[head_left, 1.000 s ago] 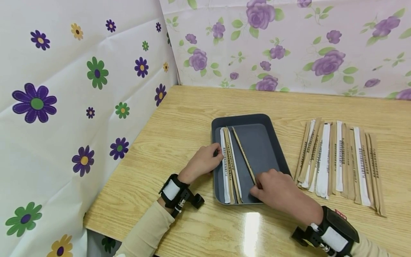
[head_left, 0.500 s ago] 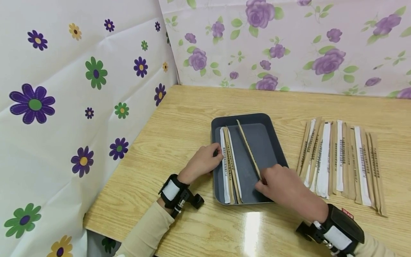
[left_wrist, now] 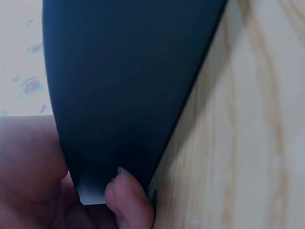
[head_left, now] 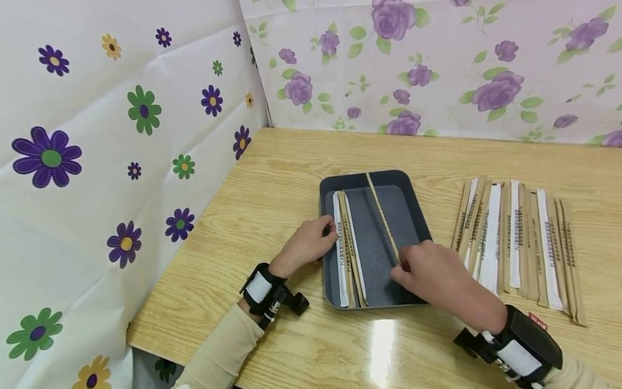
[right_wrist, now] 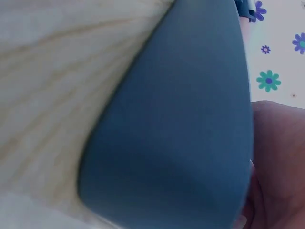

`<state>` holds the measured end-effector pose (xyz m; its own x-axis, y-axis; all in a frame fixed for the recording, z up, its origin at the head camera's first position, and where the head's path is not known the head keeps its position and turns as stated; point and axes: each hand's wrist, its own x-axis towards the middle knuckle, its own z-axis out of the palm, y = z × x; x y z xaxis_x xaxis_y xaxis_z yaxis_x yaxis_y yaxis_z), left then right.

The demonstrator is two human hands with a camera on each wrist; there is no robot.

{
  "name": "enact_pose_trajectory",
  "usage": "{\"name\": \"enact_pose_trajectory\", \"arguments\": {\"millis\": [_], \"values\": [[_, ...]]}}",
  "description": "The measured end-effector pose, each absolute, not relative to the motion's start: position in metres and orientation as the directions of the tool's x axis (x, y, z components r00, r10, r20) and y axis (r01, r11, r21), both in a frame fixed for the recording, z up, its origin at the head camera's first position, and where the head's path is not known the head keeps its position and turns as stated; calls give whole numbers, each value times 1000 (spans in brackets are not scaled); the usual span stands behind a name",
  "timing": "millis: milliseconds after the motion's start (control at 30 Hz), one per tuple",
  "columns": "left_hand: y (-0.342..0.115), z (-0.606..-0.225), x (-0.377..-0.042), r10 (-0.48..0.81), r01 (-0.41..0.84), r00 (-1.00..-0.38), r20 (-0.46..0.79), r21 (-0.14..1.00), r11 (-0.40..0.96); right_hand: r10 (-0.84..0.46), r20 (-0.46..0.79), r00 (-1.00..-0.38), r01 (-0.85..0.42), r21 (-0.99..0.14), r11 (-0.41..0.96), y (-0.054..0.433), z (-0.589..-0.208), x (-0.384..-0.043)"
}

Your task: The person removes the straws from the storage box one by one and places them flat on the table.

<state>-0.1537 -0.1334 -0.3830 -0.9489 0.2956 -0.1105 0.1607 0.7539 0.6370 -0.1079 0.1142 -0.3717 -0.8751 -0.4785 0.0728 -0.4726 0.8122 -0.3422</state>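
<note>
A brown paper-wrapped straw is pinched near its close end by my right hand. It slants over the right half of a dark grey tray, its far end overlapping the tray's back rim. My left hand grips the tray's left side. In the left wrist view, its fingers curl at the tray wall. White and brown wrapped straws lie side by side along the tray's left side. The tray wall hides my right fingertips in the right wrist view.
To the right of the tray, a row of several brown and white wrapped straws lies on the wooden table. Flowered sheets hang along the left and back of the table.
My right hand has moved right and slightly away from me with the brown wrapped straw, whose far end has shifted back and right. The left hand has stayed on the tray's side.
</note>
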Motion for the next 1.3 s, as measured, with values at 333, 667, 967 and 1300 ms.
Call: {"name": "enact_pose_trajectory", "arguments": {"millis": [333,667,967,1300], "values": [[-135,-383,-153,289,148,-950,-115,649,746,-451,76,-889,-449,-325,832,121,-362,-113],[-136,-387,-154,301,166,-948,-103,647,744,-415,56,-908,-410,-322,854,126,-361,-114],[-134,-386,-153,298,167,-949,-100,642,748,-320,61,-945,-322,-325,889,137,-355,-117],[-134,-386,-154,299,165,-949,-104,643,748,-298,93,-950,-312,-304,900,140,-358,-117]]}}
